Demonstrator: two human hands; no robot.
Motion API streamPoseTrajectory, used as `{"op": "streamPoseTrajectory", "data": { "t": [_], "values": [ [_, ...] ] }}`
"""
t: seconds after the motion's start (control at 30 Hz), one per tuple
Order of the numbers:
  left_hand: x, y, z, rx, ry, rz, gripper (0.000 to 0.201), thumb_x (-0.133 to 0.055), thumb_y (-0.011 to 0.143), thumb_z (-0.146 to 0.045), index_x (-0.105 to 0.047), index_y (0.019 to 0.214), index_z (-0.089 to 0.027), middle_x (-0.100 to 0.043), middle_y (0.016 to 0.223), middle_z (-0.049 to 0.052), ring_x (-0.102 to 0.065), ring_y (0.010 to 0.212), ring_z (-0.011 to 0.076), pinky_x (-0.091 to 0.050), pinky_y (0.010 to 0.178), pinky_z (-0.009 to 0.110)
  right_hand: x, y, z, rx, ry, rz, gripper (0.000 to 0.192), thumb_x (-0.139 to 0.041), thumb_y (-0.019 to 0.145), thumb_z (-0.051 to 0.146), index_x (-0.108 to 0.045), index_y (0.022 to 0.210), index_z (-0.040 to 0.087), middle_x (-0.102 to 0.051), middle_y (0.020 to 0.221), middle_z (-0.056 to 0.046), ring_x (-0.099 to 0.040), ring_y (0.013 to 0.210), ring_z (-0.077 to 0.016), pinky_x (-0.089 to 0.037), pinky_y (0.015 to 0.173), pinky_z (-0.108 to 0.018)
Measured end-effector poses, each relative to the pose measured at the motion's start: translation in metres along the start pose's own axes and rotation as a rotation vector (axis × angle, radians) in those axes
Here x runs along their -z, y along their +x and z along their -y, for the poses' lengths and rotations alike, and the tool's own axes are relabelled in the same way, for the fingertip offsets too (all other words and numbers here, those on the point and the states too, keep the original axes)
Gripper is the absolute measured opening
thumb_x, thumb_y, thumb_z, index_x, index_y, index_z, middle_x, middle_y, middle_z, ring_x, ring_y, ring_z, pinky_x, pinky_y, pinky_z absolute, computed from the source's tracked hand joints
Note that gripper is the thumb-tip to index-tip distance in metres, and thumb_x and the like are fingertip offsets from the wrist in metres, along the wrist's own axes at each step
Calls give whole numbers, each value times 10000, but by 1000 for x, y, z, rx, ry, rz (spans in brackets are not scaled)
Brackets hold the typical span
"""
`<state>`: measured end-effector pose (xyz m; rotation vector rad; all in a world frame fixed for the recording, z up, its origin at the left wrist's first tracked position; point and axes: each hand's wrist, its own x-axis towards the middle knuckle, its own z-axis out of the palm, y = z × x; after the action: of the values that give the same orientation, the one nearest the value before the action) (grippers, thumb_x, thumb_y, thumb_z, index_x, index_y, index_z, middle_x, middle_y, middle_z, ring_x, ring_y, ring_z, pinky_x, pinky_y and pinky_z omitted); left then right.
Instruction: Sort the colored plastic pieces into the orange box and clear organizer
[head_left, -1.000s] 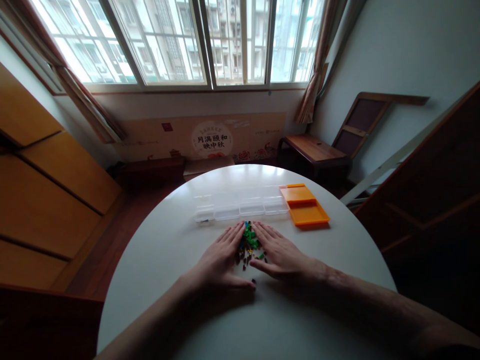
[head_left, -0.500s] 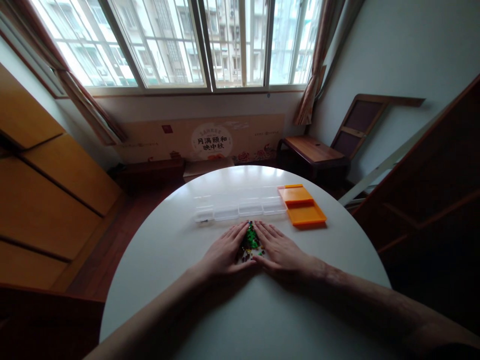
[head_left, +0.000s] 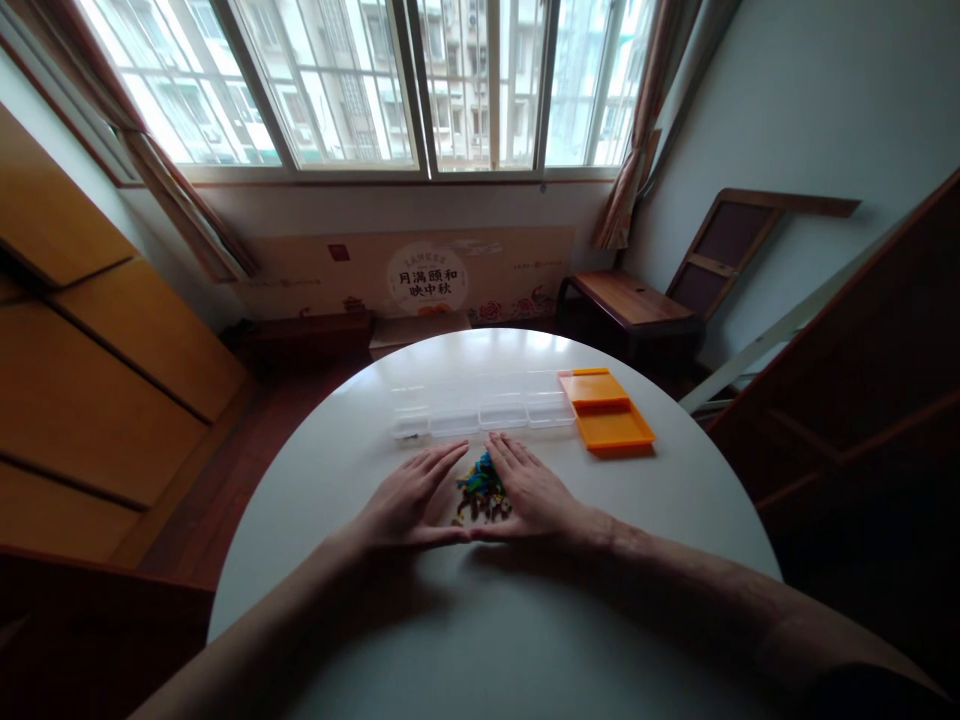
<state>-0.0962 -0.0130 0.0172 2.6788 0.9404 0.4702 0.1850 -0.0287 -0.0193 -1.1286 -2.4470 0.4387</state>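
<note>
A small heap of tiny coloured pieces (head_left: 480, 492), green, blue, yellow and dark, lies on the round white table (head_left: 525, 640). My left hand (head_left: 409, 500) lies flat on the table at the heap's left side, fingers spread. My right hand (head_left: 534, 493) lies flat against the heap's right side. The two thumbs meet just in front of the heap, so both hands cup it. Neither hand holds anything. Beyond the heap stands a clear plastic compartment box (head_left: 480, 412), with its orange lid (head_left: 606, 412) lying to the right of it.
The table edge curves close on both sides. Past it are a wooden bench (head_left: 626, 300) and a leaning wooden frame (head_left: 739, 240) at the right, wooden cabinets (head_left: 90, 330) at the left, and a large window at the back.
Both hands have slid left and closer together, thumbs now touching, pushing the heap into a tighter pile. The camera view has shifted slightly.
</note>
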Motion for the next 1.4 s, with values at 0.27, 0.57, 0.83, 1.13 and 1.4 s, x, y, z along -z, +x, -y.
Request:
{"op": "streamPoseTrajectory", "data": {
  "t": [0.27,0.57,0.83,1.13,1.4],
  "values": [
    [26,-84,34,279,58,38,846,-613,1020,-696,-421,1730,-276,-413,1792,118,-444,1626,371,-392,1348,527,-18,25,39,-8,10,19,1007,-639,1014,707,-362,1719,44,-266,1821,-262,-231,1724,-397,-251,1416,-556],
    [37,-153,61,443,210,-126,744,-444,1095,-664,-531,1644,-169,-504,1732,150,-506,1588,355,-418,1336,518,-47,58,88,97,4,46,663,-503,1130,370,-411,1685,19,-347,1799,-231,-308,1704,-328,-271,1420,-486],
    [32,-191,78,625,315,-233,708,-327,1113,-558,-548,1610,-105,-523,1718,153,-492,1605,331,-403,1355,515,-87,96,140,204,-24,21,656,-486,1139,368,-426,1659,-28,-395,1770,-250,-352,1679,-352,-279,1415,-467],
    [29,-199,82,608,279,-281,657,-328,1118,-501,-564,1601,-124,-534,1711,142,-501,1600,307,-404,1360,515,-115,123,180,240,-13,8,660,-503,1127,368,-414,1656,-16,-419,1753,-260,-370,1670,-345,-308,1398,-482],
    [33,-200,78,613,272,-281,662,-319,1133,-516,-578,1588,-111,-545,1699,155,-501,1598,320,-404,1357,539,-105,121,168,250,132,2,844,-617,1061,514,-384,1660,-33,-396,1749,-308,-356,1676,-380,-336,1385,-498]
  ]
}}
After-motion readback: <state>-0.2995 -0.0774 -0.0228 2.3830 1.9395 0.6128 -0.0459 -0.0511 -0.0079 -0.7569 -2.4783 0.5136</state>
